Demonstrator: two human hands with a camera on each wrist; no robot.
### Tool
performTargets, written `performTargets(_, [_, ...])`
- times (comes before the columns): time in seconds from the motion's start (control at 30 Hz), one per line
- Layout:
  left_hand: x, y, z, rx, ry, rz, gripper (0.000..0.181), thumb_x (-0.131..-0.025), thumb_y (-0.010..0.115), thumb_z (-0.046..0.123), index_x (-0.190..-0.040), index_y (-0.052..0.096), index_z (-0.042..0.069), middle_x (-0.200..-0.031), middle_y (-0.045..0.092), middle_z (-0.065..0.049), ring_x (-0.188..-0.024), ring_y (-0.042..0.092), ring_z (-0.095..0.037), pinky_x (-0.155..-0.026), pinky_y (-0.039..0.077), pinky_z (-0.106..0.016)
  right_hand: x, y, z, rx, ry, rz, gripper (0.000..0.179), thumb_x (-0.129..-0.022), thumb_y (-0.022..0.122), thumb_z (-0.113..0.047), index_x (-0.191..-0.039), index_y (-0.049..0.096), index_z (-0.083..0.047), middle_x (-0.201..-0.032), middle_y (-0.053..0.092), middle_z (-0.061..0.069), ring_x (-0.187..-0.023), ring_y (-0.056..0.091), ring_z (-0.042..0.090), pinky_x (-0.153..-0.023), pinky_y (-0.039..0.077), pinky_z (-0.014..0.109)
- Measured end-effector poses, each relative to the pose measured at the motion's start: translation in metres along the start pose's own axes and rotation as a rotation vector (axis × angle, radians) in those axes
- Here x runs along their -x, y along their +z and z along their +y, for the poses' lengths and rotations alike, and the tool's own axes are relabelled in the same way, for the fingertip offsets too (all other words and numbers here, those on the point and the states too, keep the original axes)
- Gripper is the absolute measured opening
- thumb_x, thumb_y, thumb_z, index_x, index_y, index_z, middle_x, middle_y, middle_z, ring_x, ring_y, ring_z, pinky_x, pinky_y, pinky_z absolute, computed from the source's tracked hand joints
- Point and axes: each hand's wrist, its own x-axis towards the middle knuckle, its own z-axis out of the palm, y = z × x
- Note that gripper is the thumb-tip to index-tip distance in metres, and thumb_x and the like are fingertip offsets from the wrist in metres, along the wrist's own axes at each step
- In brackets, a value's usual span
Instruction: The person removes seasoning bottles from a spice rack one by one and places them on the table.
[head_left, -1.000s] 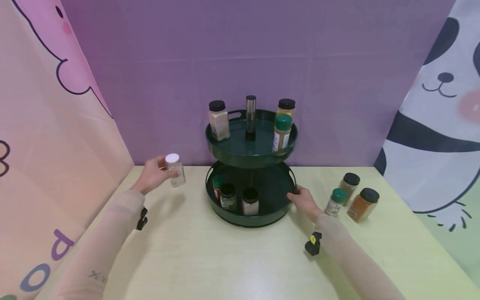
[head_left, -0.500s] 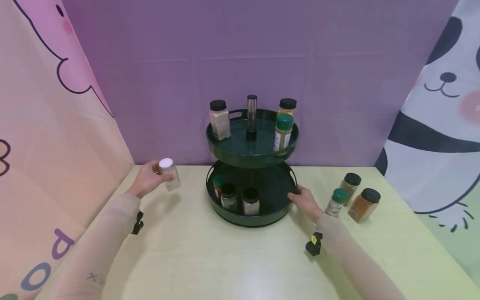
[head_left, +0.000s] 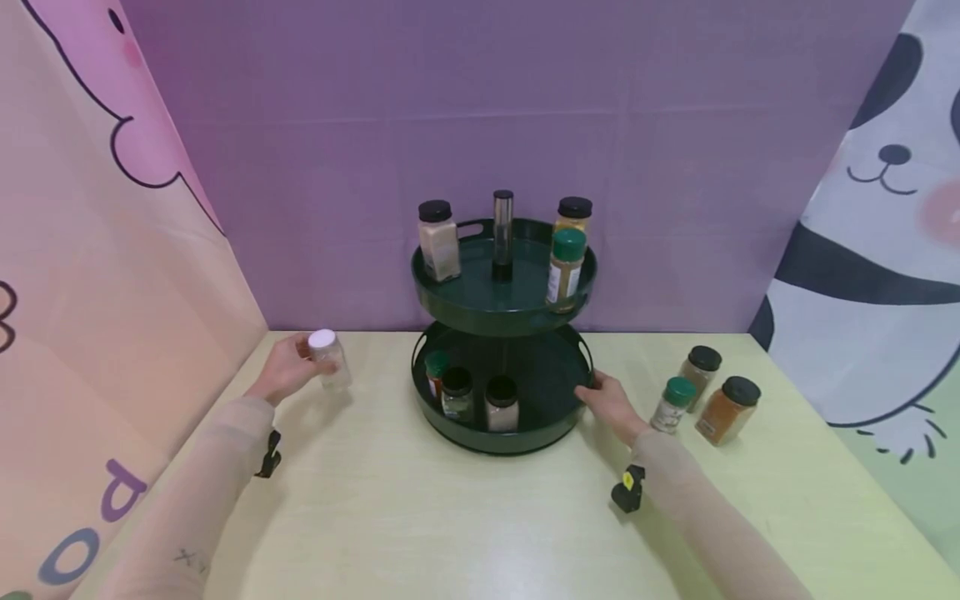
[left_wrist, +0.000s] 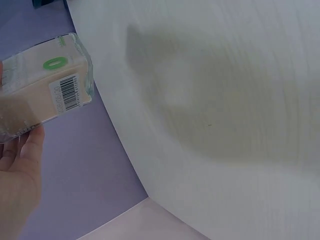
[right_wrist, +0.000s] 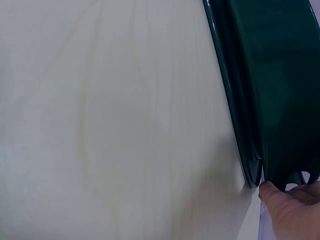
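A clear spice jar [head_left: 334,368] with a white lid is gripped in my left hand [head_left: 283,367], tilted, left of the rack. The left wrist view shows pale contents and a barcode label on this jar [left_wrist: 47,82]; its lid end is out of frame there. My right hand [head_left: 611,405] pinches the right rim of the lower tray [head_left: 480,440] of a dark green two-tier rack, by a handle cutout. In the right wrist view the thumb of that hand [right_wrist: 292,212] lies against the tray's edge. Several spice jars, including a black-capped one [head_left: 502,404], stand on the lower tray.
On the upper tray [head_left: 495,321] stand a pale black-capped jar [head_left: 439,243], a green-capped jar [head_left: 564,271] and a yellow jar [head_left: 573,215] behind it. Three more jars, one orange [head_left: 726,411], stand on the table at right. A purple backdrop [head_left: 337,192] closes the back.
My left hand has moved left and slightly lower with the white-lidded spice jar. The right hand stays on the lower tray's rim, and the rack has not visibly turned.
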Motion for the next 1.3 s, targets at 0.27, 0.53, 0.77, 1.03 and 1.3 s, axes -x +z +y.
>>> performTargets(0.27, [0.002,0.003,-0.01,-0.024,-0.042,-0.01,0.067,-0.079,0.068,0.018,-0.13,0.036,-0.011,-0.127,0.045,-0.03,-0.114,0.045,-0.04,-0.094,0.042,-0.05,0.0,0.0,-0.001,-0.002,0.008,0.006,0.058,-0.093,0.044,-0.015,-0.142,0.02,0.008,-0.141,0.032,0.029,-0.13,0.034,0.038,-0.107,0.032,0.047])
performTargets(0.53, [0.002,0.006,-0.018,-0.024,-0.088,-0.034,0.071,-0.078,0.068,0.017,-0.133,0.032,-0.011,-0.129,0.043,-0.031,-0.115,0.045,-0.042,-0.096,0.041,-0.053,-0.001,-0.001,-0.001,0.008,0.028,0.005,0.057,-0.094,0.043,-0.016,-0.142,0.02,0.006,-0.141,0.032,0.028,-0.13,0.034,0.038,-0.107,0.032,0.048])
performTargets(0.77, [0.005,0.009,-0.02,-0.018,-0.132,-0.049,0.071,-0.079,0.067,0.017,-0.133,0.031,-0.011,-0.13,0.041,-0.031,-0.116,0.044,-0.042,-0.096,0.041,-0.052,0.0,-0.001,-0.002,0.016,0.042,0.0,0.057,-0.094,0.042,-0.016,-0.142,0.02,0.006,-0.142,0.032,0.028,-0.13,0.034,0.039,-0.107,0.032,0.048])
performTargets(1.03, [0.005,0.01,-0.022,-0.017,-0.137,-0.051,0.071,-0.08,0.066,0.017,-0.133,0.03,-0.012,-0.131,0.04,-0.032,-0.117,0.043,-0.042,-0.097,0.04,-0.052,-0.001,0.0,-0.001,0.018,0.036,-0.002,0.057,-0.094,0.042,-0.016,-0.142,0.02,0.006,-0.141,0.033,0.028,-0.13,0.034,0.038,-0.107,0.032,0.048])
performTargets(1.3, [0.004,0.011,-0.026,-0.009,-0.132,-0.048,0.072,-0.079,0.066,0.016,-0.133,0.029,-0.013,-0.131,0.039,-0.032,-0.117,0.043,-0.042,-0.097,0.04,-0.051,-0.002,0.0,0.001,0.022,0.024,0.0,0.057,-0.094,0.043,-0.016,-0.142,0.021,0.007,-0.141,0.034,0.028,-0.129,0.035,0.038,-0.106,0.032,0.048])
